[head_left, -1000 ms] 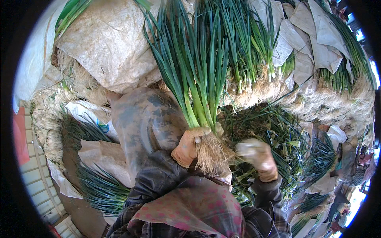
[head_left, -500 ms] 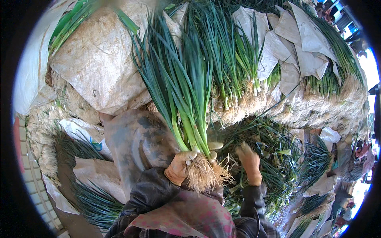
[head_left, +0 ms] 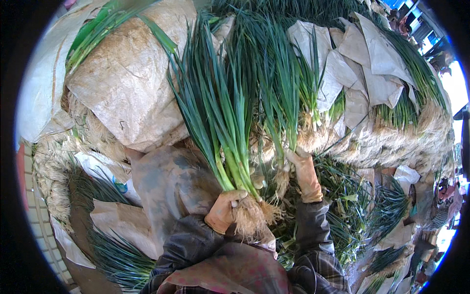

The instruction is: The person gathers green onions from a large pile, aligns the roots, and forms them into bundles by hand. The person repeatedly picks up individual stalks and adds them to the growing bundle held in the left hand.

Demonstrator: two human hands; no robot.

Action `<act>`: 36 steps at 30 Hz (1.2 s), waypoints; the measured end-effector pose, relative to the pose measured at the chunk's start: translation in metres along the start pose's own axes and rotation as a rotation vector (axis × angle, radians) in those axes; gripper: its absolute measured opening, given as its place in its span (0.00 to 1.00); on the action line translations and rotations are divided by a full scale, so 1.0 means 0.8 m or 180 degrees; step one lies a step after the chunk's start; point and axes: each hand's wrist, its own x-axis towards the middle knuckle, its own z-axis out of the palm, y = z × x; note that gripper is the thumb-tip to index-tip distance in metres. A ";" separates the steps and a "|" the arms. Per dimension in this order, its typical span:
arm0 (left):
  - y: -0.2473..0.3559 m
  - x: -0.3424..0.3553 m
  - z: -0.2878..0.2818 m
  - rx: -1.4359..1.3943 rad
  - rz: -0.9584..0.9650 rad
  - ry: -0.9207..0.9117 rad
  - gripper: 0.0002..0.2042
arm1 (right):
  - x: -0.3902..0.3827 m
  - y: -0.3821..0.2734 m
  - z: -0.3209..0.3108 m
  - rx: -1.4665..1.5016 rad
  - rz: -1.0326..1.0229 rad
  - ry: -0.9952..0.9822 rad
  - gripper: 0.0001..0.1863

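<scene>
In a tan-orange glove, my left hand point(head_left: 222, 211) closes round the lower stalks of a bunch of green onions point(head_left: 232, 159). Their pale bushy roots point(head_left: 252, 218) hang toward me, and the long dark leaves point away. To the right, my gloved right hand point(head_left: 302, 171) grips a smaller clump of green onions point(head_left: 281, 142) low on its stems, beside the bunch. This clump's roots point(head_left: 280, 183) dangle to the left of my right fingers. Some fingertips of both hands are hidden by the stalks.
A long pile of green onions point(head_left: 279, 73) with roots facing me lies ahead, partly under pale sheets point(head_left: 372, 54). A dirty whitish sack point(head_left: 132, 78) covers the pile's left side. Loose trimmed leaves point(head_left: 347, 210) heap at right; more green onions point(head_left: 117, 250) lie lower left.
My right hand has moved up and slightly left from over the leaf heap and now grips a small clump of green onions. My left hand keeps its hold on the bunch, nearly still.
</scene>
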 end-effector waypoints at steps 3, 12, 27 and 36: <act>-0.005 0.003 -0.002 0.0156 -0.0536 -0.0083 0.21 | -0.049 0.011 0.025 0.1509 0.0505 -0.0077 0.16; -0.015 0.002 -0.014 0.0449 -0.0322 0.0017 0.26 | 0.012 0.061 0.044 -0.2702 -0.0735 0.0869 0.15; -0.030 0.003 -0.050 -0.0372 -0.0302 0.0294 0.17 | -0.126 -0.022 0.056 -0.0851 -0.1245 -0.0864 0.13; -0.017 0.003 -0.040 0.0530 -0.0058 0.0905 0.16 | -0.057 -0.022 0.046 -0.1977 -0.0045 0.0071 0.19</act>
